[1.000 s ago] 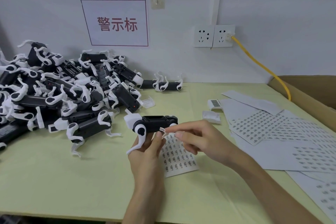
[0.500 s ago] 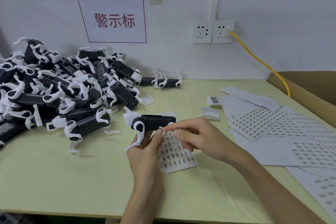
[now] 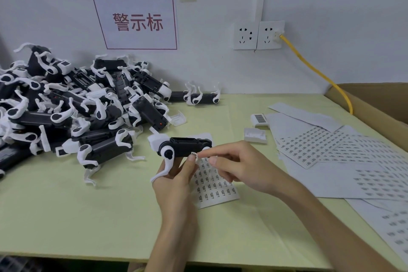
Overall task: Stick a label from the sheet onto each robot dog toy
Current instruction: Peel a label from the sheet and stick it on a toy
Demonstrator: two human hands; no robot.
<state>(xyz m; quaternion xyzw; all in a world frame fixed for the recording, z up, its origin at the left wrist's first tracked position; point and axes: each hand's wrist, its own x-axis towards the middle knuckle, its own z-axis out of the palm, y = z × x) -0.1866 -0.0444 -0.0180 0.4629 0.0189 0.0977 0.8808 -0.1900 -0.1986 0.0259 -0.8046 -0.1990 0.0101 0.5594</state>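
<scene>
My left hand [image 3: 176,180] grips a black-and-white robot dog toy [image 3: 183,146] from below, holding it above the table's middle. My right hand [image 3: 234,164] pinches a tiny label [image 3: 194,155] at the toy's lower side, right by my left thumb. Under both hands lies a small label sheet [image 3: 213,185] with several rows of labels. A large pile of robot dog toys [image 3: 72,104] covers the left of the table.
More label sheets [image 3: 326,150] spread over the right side. Two small white plastic covers [image 3: 256,134] lie beyond my right hand. A cardboard box [image 3: 375,104] stands at the far right, with a yellow cable [image 3: 318,73] running from the wall socket.
My hands have kept their pose, with the label still pinched against the toy. The view has shifted slightly.
</scene>
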